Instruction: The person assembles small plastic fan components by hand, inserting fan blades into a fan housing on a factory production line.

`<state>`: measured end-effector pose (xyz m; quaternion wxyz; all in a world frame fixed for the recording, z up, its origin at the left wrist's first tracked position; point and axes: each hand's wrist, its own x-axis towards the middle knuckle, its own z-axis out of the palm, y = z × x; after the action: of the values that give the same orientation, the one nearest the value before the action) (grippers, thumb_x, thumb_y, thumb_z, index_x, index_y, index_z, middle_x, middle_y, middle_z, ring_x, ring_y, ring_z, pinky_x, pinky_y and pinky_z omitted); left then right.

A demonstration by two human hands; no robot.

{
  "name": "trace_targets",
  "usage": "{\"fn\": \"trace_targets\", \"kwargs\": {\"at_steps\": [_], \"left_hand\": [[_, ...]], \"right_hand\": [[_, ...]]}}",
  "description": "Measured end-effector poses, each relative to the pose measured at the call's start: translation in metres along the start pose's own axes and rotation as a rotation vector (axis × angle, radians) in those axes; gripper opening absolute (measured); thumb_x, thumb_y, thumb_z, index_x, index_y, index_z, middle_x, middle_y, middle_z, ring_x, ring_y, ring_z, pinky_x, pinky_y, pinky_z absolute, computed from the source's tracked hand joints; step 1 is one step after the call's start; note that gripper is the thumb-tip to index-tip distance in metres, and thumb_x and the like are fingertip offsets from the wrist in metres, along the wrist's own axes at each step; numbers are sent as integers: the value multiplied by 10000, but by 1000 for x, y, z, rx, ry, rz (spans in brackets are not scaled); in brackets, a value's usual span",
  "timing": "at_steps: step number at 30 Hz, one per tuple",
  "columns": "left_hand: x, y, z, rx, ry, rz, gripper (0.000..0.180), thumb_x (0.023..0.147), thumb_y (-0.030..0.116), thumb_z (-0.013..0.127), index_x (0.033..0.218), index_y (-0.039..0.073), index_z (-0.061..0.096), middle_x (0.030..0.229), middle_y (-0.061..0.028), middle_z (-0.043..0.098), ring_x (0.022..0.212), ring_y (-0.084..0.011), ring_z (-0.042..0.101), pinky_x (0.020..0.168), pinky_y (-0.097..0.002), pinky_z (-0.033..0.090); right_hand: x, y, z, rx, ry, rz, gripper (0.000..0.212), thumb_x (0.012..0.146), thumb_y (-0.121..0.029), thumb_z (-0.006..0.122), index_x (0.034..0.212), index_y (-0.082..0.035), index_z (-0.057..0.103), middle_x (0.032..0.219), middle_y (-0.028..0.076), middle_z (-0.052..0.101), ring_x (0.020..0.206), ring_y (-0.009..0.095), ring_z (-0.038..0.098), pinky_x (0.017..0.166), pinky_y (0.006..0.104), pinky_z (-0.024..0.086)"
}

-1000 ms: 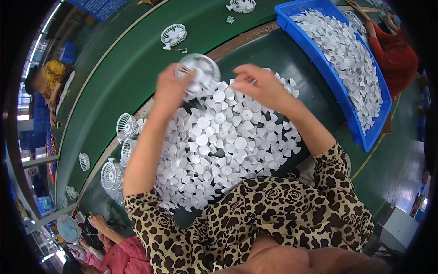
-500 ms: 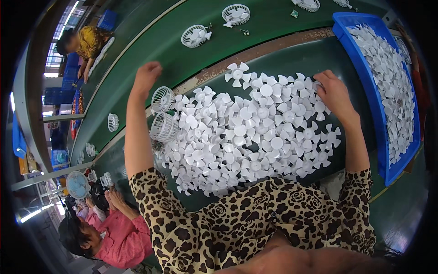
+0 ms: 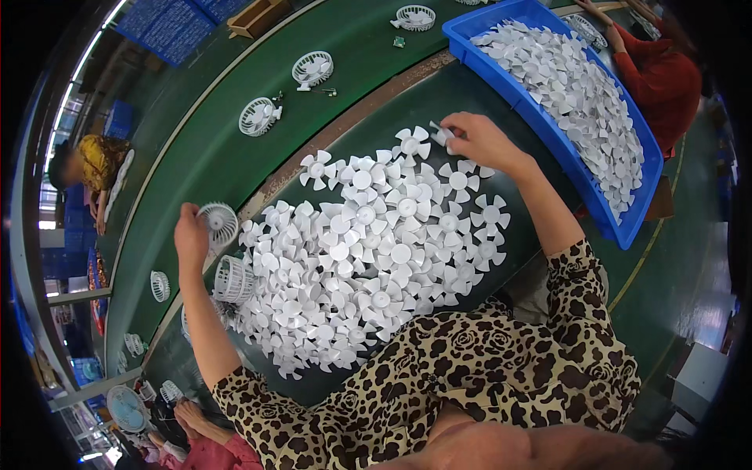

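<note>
My left hand (image 3: 192, 239) is closed on the edge of a round white fan cage (image 3: 221, 223) beside the belt. A second white fan cage (image 3: 234, 280) stands just nearer to me, against the pile. My right hand (image 3: 482, 141) is closed on a white fan blade (image 3: 442, 136), raised over the far side of the pile; its fingers partly cover the blade. Between my arms spreads a heap of loose white fan blades (image 3: 381, 249) on the dark green tabletop (image 3: 368, 123).
A blue tray (image 3: 523, 92) full of white blades stands at the right. Beyond the table, a green conveyor belt (image 3: 205, 160) carries several fan cages (image 3: 313, 69). A co-worker in red (image 3: 662, 86) is past the tray, one in yellow (image 3: 102, 163) across the belt, another in pink at lower left.
My left hand has come down onto the fan cage and taken hold of it. My right hand has lifted a blade from the heap's far right. The whole view has turned.
</note>
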<state>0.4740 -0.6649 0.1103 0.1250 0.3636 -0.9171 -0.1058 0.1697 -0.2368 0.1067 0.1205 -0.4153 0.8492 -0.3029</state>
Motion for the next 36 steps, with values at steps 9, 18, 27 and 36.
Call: {"fn": "trace_targets", "kwargs": {"at_steps": [9,18,27,36], "left_hand": [[-24,43,-25,-1032,-56,-93,138,921,102,524,970,-8,592,845,-5,608,753,-45,542,676,-193,434],[-40,165,-18,-1411,-370,-106,236,933,178,530,1082,1,577,939,-21,602,824,-95,553,769,-234,436],[-69,211,4,-1574,-779,-87,351,787,29,653,1121,-2,550,1006,-65,624,897,-152,605,822,-279,485],[-78,225,29,-1539,-583,-233,199,864,102,610,1036,19,552,943,-54,624,817,-140,616,724,-284,511]], "right_hand": [[2,29,-17,-226,334,198,301,782,-50,582,1071,32,594,904,169,640,804,280,632,753,364,507],[9,20,-5,-574,119,109,234,701,-139,623,924,-68,613,929,171,567,846,325,617,681,432,527],[13,10,-3,-361,125,60,295,675,-162,687,904,-9,582,929,208,563,837,372,595,704,455,489],[-46,-99,-14,54,391,-382,358,749,-216,688,1059,-75,576,868,96,538,744,254,591,576,350,490]]}}
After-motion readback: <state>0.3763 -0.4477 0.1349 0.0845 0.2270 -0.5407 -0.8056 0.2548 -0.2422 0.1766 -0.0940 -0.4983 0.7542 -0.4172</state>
